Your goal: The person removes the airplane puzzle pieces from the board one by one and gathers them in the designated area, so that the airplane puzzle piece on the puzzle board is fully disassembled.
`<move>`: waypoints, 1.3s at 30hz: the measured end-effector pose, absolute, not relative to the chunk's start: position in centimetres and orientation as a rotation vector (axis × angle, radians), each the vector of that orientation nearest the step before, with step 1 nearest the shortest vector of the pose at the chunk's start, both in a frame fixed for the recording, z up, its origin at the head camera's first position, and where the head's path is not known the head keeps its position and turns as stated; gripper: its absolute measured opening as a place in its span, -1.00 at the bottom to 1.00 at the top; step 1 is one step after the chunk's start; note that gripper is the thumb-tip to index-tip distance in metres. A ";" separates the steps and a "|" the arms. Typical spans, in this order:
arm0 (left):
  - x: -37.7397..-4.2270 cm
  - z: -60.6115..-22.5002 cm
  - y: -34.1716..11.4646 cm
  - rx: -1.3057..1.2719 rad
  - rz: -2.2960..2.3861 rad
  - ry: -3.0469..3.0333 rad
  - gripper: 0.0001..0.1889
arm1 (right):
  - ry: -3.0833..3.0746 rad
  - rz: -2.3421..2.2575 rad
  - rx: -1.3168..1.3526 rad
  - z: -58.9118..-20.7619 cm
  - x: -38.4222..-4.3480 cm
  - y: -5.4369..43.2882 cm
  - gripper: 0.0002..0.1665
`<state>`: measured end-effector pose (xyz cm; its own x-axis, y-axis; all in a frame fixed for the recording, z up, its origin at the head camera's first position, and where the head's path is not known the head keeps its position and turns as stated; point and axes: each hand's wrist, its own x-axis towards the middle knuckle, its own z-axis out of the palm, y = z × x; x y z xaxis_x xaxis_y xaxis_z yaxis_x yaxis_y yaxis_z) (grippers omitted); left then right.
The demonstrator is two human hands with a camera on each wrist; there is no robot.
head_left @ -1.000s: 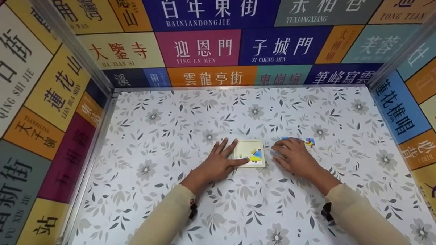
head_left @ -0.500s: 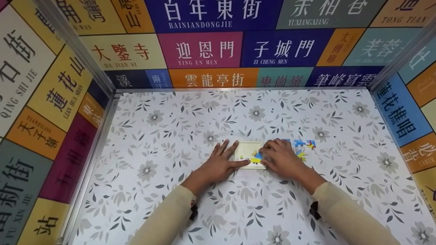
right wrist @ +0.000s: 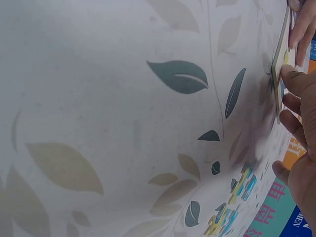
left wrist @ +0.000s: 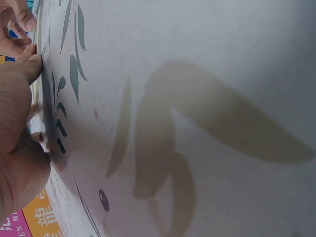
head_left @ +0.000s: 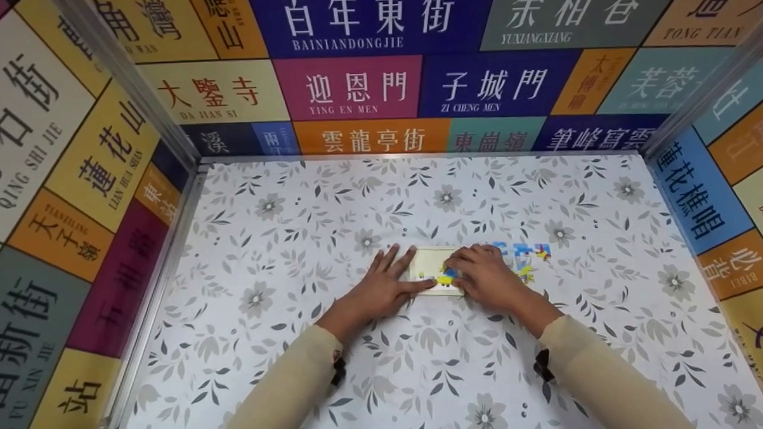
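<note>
Your left hand (head_left: 379, 287), straight-fingered, likely steadies the tray (head_left: 429, 258) on the worktop (head_left: 317, 201); your right hand (head_left: 490, 275) covers its right side, grip impossible to tell. Loose pieces (head_left: 541, 250) lie right of the tray, probably for reach.

Puzzle tray (head_left: 429, 261) on the table (head_left: 324, 388)

The left hand (head_left: 384, 285) lies at the tray's left side, its thumb over the near part. The right hand (head_left: 490, 278) is at the right side. Inside, pieces (head_left: 445, 280) sit near right. Loose pieces (head_left: 523, 250) lie on the table, right of the tray. Walls stand behind (head_left: 358, 88), left (head_left: 64, 206) and right (head_left: 730, 208).
</note>
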<state>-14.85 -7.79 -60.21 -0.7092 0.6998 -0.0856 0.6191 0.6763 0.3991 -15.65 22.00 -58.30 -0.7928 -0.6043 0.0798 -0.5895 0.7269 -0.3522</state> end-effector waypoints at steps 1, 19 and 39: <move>-14.8 -60.2 -7.8 1.062 0.508 2.657 -0.52 | 2.880 -0.572 -1.003 -58.3 -15.6 22.0 -0.56; -14.8 -60.1 -7.8 1.050 0.511 2.640 -0.52 | 2.873 -0.709 -1.088 -58.4 -15.8 21.4 -0.62; -14.8 -60.0 -7.7 1.040 0.529 2.644 -0.52 | 2.895 -0.684 -1.070 -58.3 -15.9 21.3 -0.62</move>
<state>-14.80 -7.74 -60.04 -0.7135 0.6937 -0.0984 0.6024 0.6790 0.4195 -15.90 21.31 -58.27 -0.7706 -0.6158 0.1645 -0.6243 0.6772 -0.3894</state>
